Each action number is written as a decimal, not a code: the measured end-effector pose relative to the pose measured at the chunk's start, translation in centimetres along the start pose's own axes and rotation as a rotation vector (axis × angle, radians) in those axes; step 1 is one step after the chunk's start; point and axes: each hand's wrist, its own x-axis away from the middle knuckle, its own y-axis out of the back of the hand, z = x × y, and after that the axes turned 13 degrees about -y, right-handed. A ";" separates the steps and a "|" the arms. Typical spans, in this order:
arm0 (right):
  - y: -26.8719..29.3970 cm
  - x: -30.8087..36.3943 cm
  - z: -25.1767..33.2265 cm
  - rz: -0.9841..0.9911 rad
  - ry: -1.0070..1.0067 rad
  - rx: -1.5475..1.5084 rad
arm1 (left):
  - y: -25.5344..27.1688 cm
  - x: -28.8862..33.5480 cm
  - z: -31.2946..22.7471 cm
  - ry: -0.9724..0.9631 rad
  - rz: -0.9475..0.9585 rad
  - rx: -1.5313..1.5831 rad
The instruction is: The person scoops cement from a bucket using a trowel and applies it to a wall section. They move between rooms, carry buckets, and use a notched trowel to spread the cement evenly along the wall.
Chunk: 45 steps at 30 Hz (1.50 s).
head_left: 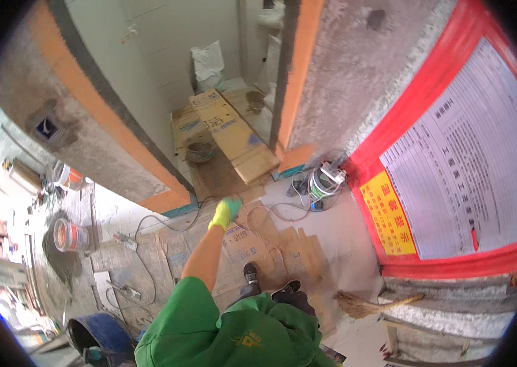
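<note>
My left arm reaches forward over the floor. On the left hand [226, 212] is a yellow-green glove with a teal part; the hand is small and blurred, so whether its fingers are closed or hold anything does not show. Below and around it lies flattened brown cardboard [240, 248] spread over the floor, near the doorway. A grey cable [176, 228] runs close by on the left. My right hand is out of sight; the green shirt covers that side of my body.
Inside the doorway lie a long cardboard sheet [234, 134] and a dark mortar bowl [199, 151]. A bucket with cables and a power strip [325, 180] stands by the right wall. A broom [362, 304], a white bucket [69, 235] and a blue barrel [102, 333] stand or lie around.
</note>
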 end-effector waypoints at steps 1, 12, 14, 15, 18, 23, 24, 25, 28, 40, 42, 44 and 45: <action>-0.1 0.2 -0.9 0.003 -0.010 -0.029 | -2.4 2.5 -1.1 -0.088 0.092 0.031; 1.2 -2.5 -15.8 -0.039 -0.103 -0.369 | -11.0 16.1 -10.4 0.880 0.642 0.858; 1.5 -3.1 -17.5 -0.146 0.036 -0.354 | -9.9 14.7 -12.0 0.879 0.538 0.930; 1.8 -3.4 -17.7 -0.177 0.070 -0.423 | -9.5 14.0 -13.3 0.815 0.493 0.903; 3.9 -3.9 -17.4 -0.062 0.011 -0.851 | -8.6 11.4 -18.3 0.735 0.497 0.882; 9.0 0.3 -19.5 -0.170 -0.025 -1.249 | -11.5 8.5 -30.8 0.567 0.742 0.819; 9.7 1.3 -20.0 -0.156 0.001 -1.393 | -12.6 8.0 -34.0 0.440 0.791 0.809; 10.5 2.3 -20.2 -0.150 0.028 -1.533 | -13.5 7.4 -37.6 0.336 0.841 0.762; 12.2 5.0 -21.9 -0.163 0.065 -1.729 | -16.3 6.9 -48.6 0.055 1.106 0.777; 16.8 7.4 -26.8 -0.371 -0.051 -2.151 | -25.0 24.5 -80.1 -0.330 2.095 0.740; 18.9 6.4 -25.6 -0.567 0.037 -2.095 | -25.5 28.1 -84.5 -0.279 2.184 0.691; 21.3 5.5 -24.4 -0.746 -0.016 -1.935 | -26.9 31.4 -88.9 -0.298 2.102 0.679; 22.4 5.3 -24.3 -0.779 0.002 -1.707 | -27.5 32.3 -90.4 -0.282 2.105 0.753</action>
